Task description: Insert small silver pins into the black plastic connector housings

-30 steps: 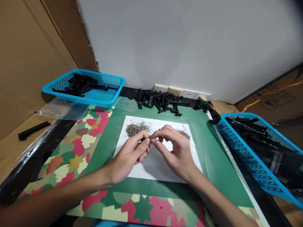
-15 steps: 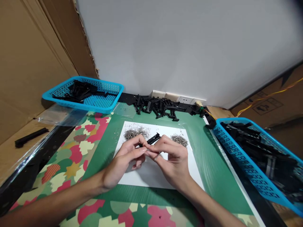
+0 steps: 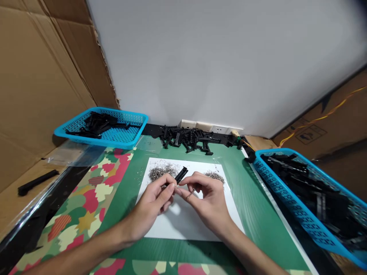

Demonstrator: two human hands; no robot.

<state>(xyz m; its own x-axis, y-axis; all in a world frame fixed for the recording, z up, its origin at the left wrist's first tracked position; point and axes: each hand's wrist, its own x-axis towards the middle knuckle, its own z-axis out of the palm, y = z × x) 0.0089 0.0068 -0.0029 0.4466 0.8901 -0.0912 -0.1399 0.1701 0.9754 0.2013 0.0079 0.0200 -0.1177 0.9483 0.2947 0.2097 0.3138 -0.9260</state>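
My left hand [image 3: 156,194] is closed around a narrow black plastic part [image 3: 181,175], which points up and away with its far end showing. Close against it, my right hand [image 3: 208,191] has thumb and forefinger pinched near the part's lower end. A thin metal piece [image 3: 190,195] shows at the right fingers; its exact kind is too small to make out. Beneath both hands lies a white sheet [image 3: 183,225]. On the sheet are a larger heap of small bent wire pieces [image 3: 160,172] at left and a smaller wire heap [image 3: 214,176] at right.
Black plastic parts lie piled [image 3: 189,138] by the wall sockets [image 3: 200,126]. A blue basket [image 3: 120,143] at left and a blue basket [image 3: 289,202] at right hold more. One loose black part [image 3: 37,183] rests on cardboard at far left.
My right fingers have drawn slightly back from the black part, and it now stands more steeply in my left hand. The whole view has shifted a little, with the table lower in it.
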